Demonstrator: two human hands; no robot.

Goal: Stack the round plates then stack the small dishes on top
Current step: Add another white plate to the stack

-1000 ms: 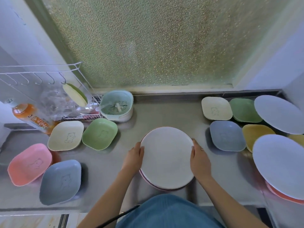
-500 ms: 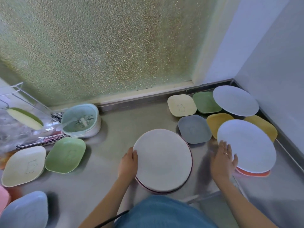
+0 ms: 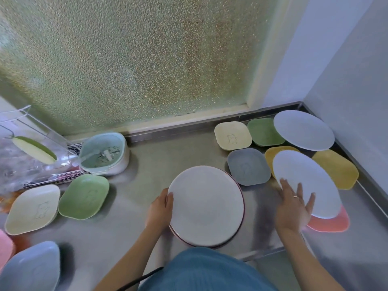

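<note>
A stack of round plates (image 3: 206,206), white on top with a dark red rim below, sits on the counter in front of me. My left hand (image 3: 158,211) grips its left edge. My right hand (image 3: 291,208) lies palm down, fingers spread, on the near edge of a white round plate (image 3: 308,177) that rests over a pink dish (image 3: 331,224) and a yellow dish (image 3: 270,156). Another white round plate (image 3: 304,130) lies in the far right corner. Small dishes around it: grey-blue (image 3: 247,166), cream (image 3: 233,137), green (image 3: 264,131), yellow (image 3: 336,168).
On the left lie more small dishes: cream (image 3: 31,208), green (image 3: 84,196), blue (image 3: 29,267) and a pink one (image 3: 4,246) at the frame edge. A mint strainer basket (image 3: 105,153) and a wire rack (image 3: 31,148) stand at the back left. Walls close off the right side.
My right hand left the stack's right edge and moved right onto the white plate. My view swung right. The left hand stayed on the stack.
</note>
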